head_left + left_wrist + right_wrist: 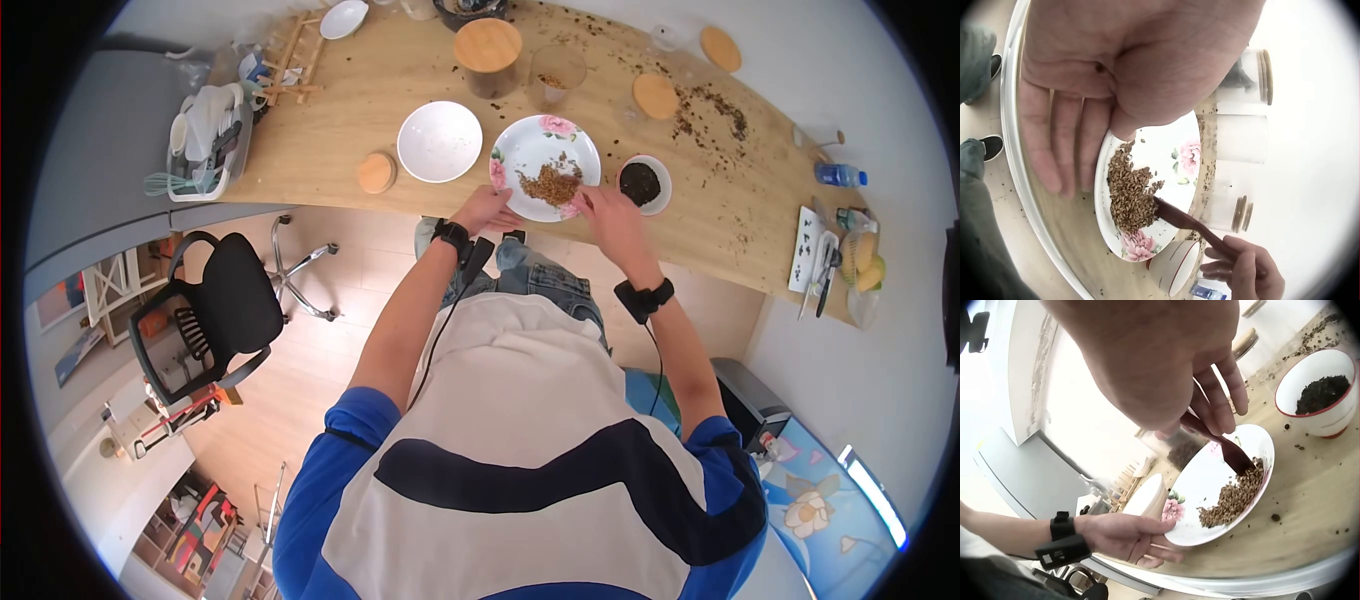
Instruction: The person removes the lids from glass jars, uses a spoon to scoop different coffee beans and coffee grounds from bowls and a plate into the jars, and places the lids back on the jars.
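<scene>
A white plate with pink flowers [522,150] lies at the table's near edge, bearing a heap of brown seeds [1130,194]. My left hand [487,208] grips its left rim, thumb over the top and the other fingers stretched along the outside and below. In my right hand [613,222] is a small dark brown spatula [1179,217], pinched by the handle. Its flat end touches the edge of the seed heap, as both wrist views show. Right of the plate stands a white cup with a red rim [1332,415], holding dark loose bits [1322,394].
A white bowl [440,142] stands left of the plate, near a round wooden lid [377,172]. Behind are a wood-lidded jar [488,50] and a clear container [557,70]. Dark crumbs [712,115] are scattered at right. A dish rack [210,140] sits far left.
</scene>
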`<action>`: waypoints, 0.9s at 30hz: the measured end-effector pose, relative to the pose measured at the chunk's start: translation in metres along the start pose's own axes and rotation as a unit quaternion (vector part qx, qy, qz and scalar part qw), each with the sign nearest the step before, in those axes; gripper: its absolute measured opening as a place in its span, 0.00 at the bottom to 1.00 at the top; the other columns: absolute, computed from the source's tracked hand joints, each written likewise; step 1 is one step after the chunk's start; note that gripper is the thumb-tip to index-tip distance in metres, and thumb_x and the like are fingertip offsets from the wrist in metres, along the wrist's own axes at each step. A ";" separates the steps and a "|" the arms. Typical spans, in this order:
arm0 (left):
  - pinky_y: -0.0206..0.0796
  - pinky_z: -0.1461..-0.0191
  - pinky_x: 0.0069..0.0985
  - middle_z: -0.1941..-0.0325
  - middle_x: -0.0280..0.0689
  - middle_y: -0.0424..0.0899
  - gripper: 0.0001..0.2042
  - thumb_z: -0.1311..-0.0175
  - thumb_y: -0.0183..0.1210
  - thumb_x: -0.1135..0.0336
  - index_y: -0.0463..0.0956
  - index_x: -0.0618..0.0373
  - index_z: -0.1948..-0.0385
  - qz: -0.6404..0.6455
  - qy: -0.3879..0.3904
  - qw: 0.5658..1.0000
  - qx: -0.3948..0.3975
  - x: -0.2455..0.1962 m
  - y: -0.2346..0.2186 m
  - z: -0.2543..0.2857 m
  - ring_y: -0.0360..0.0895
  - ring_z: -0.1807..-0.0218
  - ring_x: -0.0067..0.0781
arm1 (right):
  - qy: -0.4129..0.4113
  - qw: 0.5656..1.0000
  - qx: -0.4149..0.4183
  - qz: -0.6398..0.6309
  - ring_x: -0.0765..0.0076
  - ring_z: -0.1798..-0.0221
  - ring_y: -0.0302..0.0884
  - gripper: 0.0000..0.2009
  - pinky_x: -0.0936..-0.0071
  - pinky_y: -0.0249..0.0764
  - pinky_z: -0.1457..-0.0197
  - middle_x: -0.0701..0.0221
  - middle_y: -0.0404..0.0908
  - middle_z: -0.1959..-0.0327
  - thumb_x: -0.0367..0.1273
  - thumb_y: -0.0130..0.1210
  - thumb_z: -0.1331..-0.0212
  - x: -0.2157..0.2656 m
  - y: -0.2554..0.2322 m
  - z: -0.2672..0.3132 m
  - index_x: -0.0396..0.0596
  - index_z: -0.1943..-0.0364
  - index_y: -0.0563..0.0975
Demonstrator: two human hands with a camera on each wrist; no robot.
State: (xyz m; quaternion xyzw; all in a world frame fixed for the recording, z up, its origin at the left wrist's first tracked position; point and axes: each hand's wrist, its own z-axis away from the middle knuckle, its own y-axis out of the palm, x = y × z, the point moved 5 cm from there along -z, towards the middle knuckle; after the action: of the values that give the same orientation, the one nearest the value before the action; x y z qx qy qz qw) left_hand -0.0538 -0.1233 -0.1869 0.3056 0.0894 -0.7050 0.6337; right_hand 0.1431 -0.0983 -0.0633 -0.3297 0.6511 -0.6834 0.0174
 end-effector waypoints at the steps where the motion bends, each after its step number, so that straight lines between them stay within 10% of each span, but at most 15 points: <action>1: 0.74 0.56 0.29 0.58 0.46 0.79 0.18 0.33 0.43 0.57 0.66 0.62 0.51 0.000 -0.001 1.000 0.001 0.001 0.000 -0.001 0.79 0.57 0.36 | 0.001 1.000 0.001 0.000 0.61 0.67 0.75 0.10 0.67 0.70 0.66 0.66 0.77 0.70 0.36 0.53 0.46 0.003 -0.001 0.002 0.47 0.62 0.74; 10: 0.74 0.56 0.30 0.58 0.46 0.78 0.18 0.33 0.43 0.57 0.65 0.61 0.51 0.012 0.001 1.000 0.009 0.004 0.003 0.003 0.79 0.57 0.37 | -0.018 0.992 -0.121 -0.029 0.62 0.66 0.74 0.11 0.68 0.70 0.66 0.67 0.77 0.69 0.36 0.53 0.45 -0.003 -0.006 -0.016 0.48 0.60 0.74; 27: 0.75 0.56 0.35 0.58 0.53 0.77 0.18 0.32 0.39 0.60 0.63 0.66 0.51 0.076 0.019 0.996 0.031 0.014 0.011 -0.008 0.79 0.58 0.43 | -0.019 1.000 0.007 0.000 0.61 0.65 0.74 0.11 0.67 0.71 0.62 0.67 0.76 0.69 0.36 0.53 0.46 0.014 0.019 -0.013 0.47 0.61 0.73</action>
State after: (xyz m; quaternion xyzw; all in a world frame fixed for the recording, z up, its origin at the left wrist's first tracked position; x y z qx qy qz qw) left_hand -0.0410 -0.1332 -0.1978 0.3445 0.0567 -0.6513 0.6737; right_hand 0.1182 -0.0967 -0.0731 -0.3424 0.6461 -0.6814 0.0315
